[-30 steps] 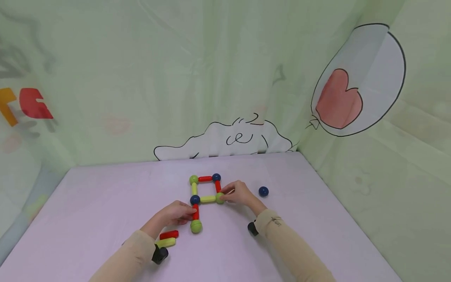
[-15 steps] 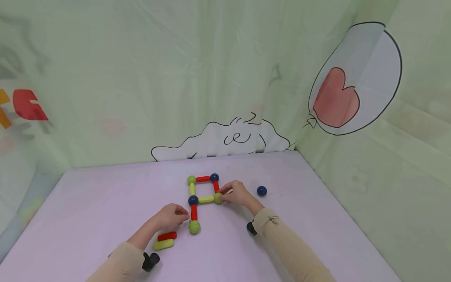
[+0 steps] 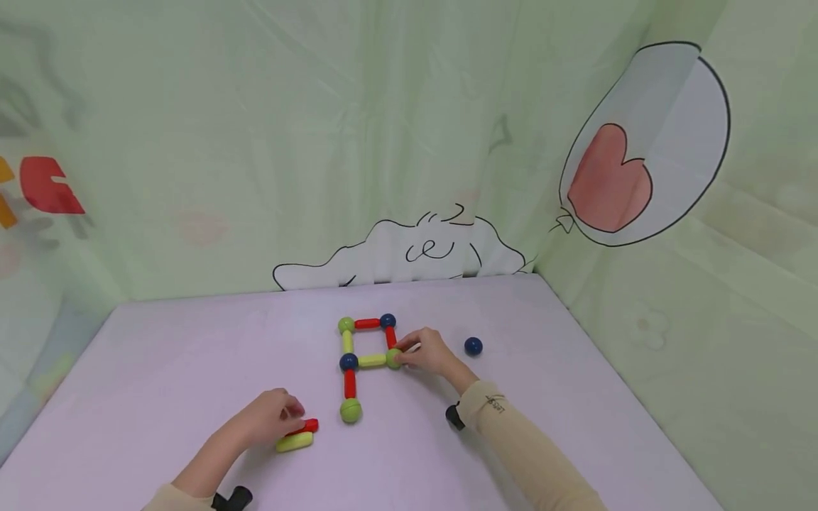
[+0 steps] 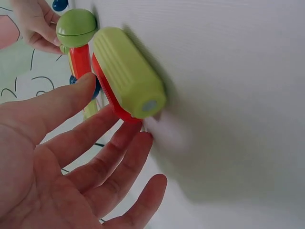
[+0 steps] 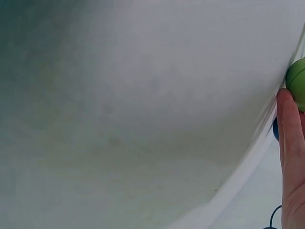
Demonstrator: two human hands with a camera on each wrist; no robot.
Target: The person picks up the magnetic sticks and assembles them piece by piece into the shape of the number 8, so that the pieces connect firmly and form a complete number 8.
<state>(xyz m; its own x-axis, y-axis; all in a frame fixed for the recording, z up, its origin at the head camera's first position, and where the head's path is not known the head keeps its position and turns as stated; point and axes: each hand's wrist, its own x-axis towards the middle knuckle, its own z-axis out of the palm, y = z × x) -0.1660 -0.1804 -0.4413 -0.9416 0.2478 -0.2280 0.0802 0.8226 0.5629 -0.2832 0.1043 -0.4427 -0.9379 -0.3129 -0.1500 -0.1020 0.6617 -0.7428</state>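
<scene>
A square of magnetic sticks and balls lies on the table, with a red stick (image 3: 349,384) and a green ball (image 3: 350,410) extending toward the front from its blue corner ball (image 3: 348,362). My right hand (image 3: 427,353) pinches the green ball (image 3: 393,358) at the square's near right corner. My left hand (image 3: 268,417) is at a loose red stick (image 3: 310,425), which it partly covers in the head view. The left wrist view shows its fingers spread, fingertips right at that stick and thumb apart from it. Alongside lies a loose yellow-green stick (image 4: 128,71).
A single blue ball (image 3: 473,346) lies right of the right hand. Behind the pale table (image 3: 192,355) hangs a printed curtain (image 3: 255,142), with another side of it along the right edge.
My left hand has let go of the red stick below the square and moved left and toward the front, to the loose sticks. The right hand stays at the green corner ball.
</scene>
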